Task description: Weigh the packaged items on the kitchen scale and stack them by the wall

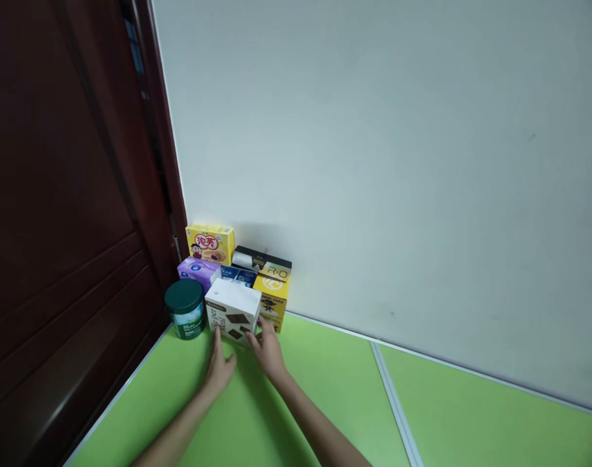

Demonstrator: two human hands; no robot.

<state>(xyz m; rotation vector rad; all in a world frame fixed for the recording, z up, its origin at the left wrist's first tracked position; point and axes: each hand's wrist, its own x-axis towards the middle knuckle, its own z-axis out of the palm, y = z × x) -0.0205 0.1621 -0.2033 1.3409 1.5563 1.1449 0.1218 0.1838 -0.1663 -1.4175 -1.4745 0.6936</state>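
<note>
A white box with brown squares stands on the green surface, in front of the other packages. My left hand touches its lower front with a fingertip, its fingers apart. At the box's right lower corner is my right hand, thumb on the front and fingers at the side. Left of the box stands a green jar. Behind are a purple pack, a dark blue box and a yellow box with a black figure. A black and gold box and a yellow snack box are farther back.
A pale wall rises behind the packages. On the left is a dark red wooden door with its frame. A light strip crosses the green surface to the right of my arms.
</note>
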